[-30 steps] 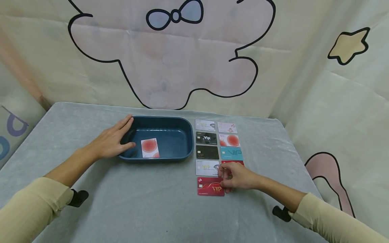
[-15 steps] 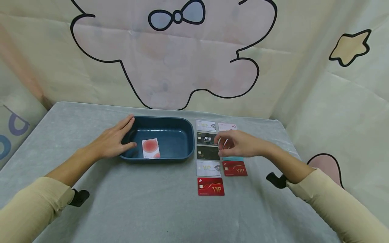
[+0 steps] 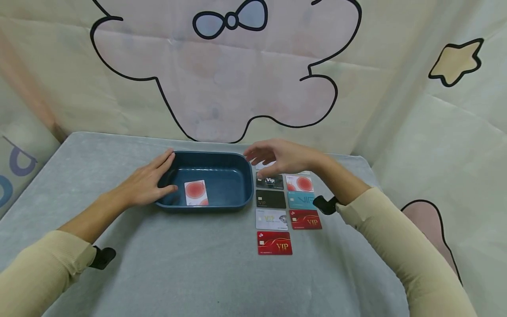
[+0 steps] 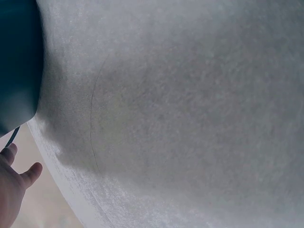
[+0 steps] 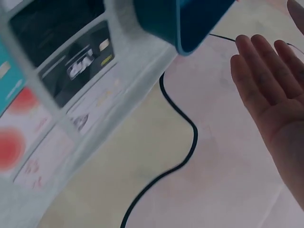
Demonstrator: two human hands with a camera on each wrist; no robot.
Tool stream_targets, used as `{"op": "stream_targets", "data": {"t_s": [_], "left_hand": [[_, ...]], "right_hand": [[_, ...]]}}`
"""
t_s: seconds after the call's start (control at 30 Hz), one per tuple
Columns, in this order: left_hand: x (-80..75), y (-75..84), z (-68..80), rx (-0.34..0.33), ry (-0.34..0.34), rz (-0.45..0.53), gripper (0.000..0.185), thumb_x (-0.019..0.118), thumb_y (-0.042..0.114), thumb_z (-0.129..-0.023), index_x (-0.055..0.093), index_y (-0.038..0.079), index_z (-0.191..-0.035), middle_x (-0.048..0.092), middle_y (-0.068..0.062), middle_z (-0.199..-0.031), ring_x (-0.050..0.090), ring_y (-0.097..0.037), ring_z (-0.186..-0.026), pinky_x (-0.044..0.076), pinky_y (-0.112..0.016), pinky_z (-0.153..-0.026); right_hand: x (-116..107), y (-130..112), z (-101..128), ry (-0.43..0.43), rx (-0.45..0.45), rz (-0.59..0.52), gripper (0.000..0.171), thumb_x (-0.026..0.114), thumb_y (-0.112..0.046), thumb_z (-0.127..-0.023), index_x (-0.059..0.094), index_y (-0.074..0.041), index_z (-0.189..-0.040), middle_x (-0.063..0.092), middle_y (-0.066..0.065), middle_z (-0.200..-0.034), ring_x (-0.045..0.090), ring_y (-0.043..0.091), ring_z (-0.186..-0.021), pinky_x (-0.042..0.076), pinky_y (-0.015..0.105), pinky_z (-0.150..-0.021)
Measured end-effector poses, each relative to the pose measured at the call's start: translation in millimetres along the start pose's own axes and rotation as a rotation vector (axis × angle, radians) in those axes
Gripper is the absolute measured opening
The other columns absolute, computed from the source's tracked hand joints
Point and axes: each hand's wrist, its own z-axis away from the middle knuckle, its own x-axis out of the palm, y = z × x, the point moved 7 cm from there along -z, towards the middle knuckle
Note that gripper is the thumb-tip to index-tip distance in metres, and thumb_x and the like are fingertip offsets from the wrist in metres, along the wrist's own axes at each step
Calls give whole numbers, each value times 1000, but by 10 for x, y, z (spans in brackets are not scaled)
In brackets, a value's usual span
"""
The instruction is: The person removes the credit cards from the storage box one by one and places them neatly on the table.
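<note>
A dark blue tray (image 3: 214, 207) stands on the cloth with one white card bearing a red circle (image 3: 195, 193) inside it. My left hand (image 3: 148, 182) rests on the tray's left rim, fingers extended and thumb over the inside. My right hand (image 3: 279, 156) hovers at the tray's back right corner, above the far cards, and its palm shows bare in the right wrist view. Two columns of cards lie right of the tray, among them a red VIP card (image 3: 275, 243), a dark VIP card (image 3: 270, 199) and a teal card (image 3: 301, 200). The right hand partly hides the farthest ones.
A grey-blue cloth (image 3: 178, 264) covers the table. Behind it hangs a printed curtain (image 3: 214, 88), close to the table's far edge. Black wrist straps (image 3: 325, 205) show at both sleeves.
My right hand has moved from beside the nearest red card, over the right-hand cards, back and left to the tray's far right corner. The left hand and the tray stay where they were.
</note>
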Motion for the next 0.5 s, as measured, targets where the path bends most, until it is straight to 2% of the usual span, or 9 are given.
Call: {"op": "stream_targets", "data": {"t_s": [0.2,0.5], "left_hand": [[-10,13,7,-4,-4,-2,91,60,43,-94,12,-1,-158,5,-18,-166,18,-43,-148,26,-69,-110],[-20,22,-1,0,-6,-5,90,59,41,-94,11,-1,-158,5,-17,-166,18,-41,-148,25,-69,-110]], "right_hand": [[94,49,-266,-61,29,-54,61,74,-15,-90,48,-4,-144,55,12,-142,57,24,-126,47,37,-104],[348,177,-605,-262,135,-147,63,69,-4,-92,39,4,-147,44,21,-150,47,33,-136,44,35,-107]]}}
